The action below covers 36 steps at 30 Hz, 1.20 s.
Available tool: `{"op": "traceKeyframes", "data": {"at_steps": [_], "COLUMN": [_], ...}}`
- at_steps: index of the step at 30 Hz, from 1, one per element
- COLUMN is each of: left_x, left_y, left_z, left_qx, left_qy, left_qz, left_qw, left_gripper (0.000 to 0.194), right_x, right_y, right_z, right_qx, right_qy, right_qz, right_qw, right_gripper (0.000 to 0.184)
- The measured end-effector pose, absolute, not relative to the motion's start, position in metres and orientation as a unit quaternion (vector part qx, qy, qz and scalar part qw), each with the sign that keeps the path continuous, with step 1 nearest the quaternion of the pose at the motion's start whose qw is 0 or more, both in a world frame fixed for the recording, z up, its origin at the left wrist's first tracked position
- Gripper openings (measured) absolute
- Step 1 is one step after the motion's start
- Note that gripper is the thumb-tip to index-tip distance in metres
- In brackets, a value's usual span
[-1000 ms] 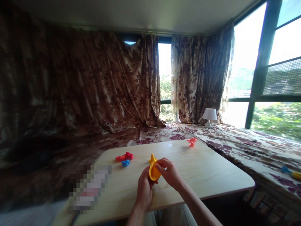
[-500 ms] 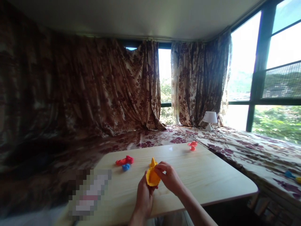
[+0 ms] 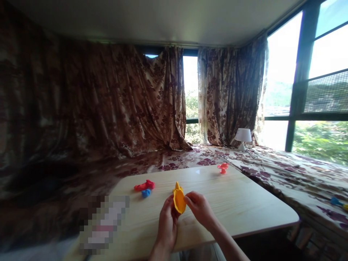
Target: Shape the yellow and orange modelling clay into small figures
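Note:
A yellow piece of modelling clay (image 3: pixel 179 201), hollowed like a shallow cup and pointed at its far end, is held above the near part of the table. My left hand (image 3: pixel 167 221) wraps round its left side and underside, with some fingers hidden behind it. The fingers of my right hand (image 3: pixel 198 204) are pinched together at the clay's right rim. Left of my hands on the table lie a red lump of clay (image 3: pixel 144 186) and a smaller blue lump (image 3: pixel 146 193), close against each other.
The pale wooden table (image 3: pixel 244 206) has a rounded right corner. A small coral-red item (image 3: pixel 223 168) stands at its far edge. Blurred-out pixels cover something at the left. Beyond are a flower-patterned cover (image 3: pixel 179 159), a white lamp (image 3: pixel 243 136) and curtains (image 3: pixel 223 98).
The yellow clay has turned, so its opening looks narrower. My right hand has shifted slightly down and to the right along its rim. The lumps on the table stay put.

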<state>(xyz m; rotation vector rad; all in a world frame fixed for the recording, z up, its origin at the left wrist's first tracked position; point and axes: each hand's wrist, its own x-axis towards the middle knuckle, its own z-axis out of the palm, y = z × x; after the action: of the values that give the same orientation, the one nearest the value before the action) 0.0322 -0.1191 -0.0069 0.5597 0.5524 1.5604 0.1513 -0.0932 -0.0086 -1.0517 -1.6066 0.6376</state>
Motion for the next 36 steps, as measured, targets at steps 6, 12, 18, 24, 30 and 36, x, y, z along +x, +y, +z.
{"op": "traceKeyframes", "data": {"at_steps": [6, 12, 18, 24, 30, 36], "left_x": [0.032, 0.032, 0.031, 0.031, 0.03, 0.031], "left_y": [-0.117, -0.115, -0.115, -0.117, -0.118, -0.118], "left_z": [-0.01, -0.012, -0.012, -0.009, -0.009, -0.011], "left_qx": [0.237, 0.227, 0.216, 0.205, 0.238, 0.281], "left_qy": [0.241, 0.241, 0.248, 0.264, 0.241, 0.262], "left_qz": [0.691, 0.694, 0.695, 0.705, 0.698, 0.685], "left_qw": [0.639, 0.64, 0.639, 0.626, 0.631, 0.618], "left_gripper": [0.016, 0.016, 0.015, 0.014, 0.015, 0.028], "right_x": [0.15, 0.149, 0.148, 0.152, 0.154, 0.151], "right_y": [-0.091, -0.089, -0.086, -0.084, -0.087, -0.086], "right_z": [-0.003, 0.003, 0.01, 0.007, 0.0, -0.003], "right_qx": [-0.454, -0.456, -0.447, -0.457, -0.448, -0.444], "right_qy": [-0.68, -0.681, -0.687, -0.675, -0.675, -0.661], "right_qz": [0.239, 0.207, 0.207, 0.213, 0.257, 0.269], "right_qw": [0.524, 0.534, 0.535, 0.538, 0.527, 0.541], "right_gripper": [0.031, 0.035, 0.016, 0.023, 0.027, 0.025]}}
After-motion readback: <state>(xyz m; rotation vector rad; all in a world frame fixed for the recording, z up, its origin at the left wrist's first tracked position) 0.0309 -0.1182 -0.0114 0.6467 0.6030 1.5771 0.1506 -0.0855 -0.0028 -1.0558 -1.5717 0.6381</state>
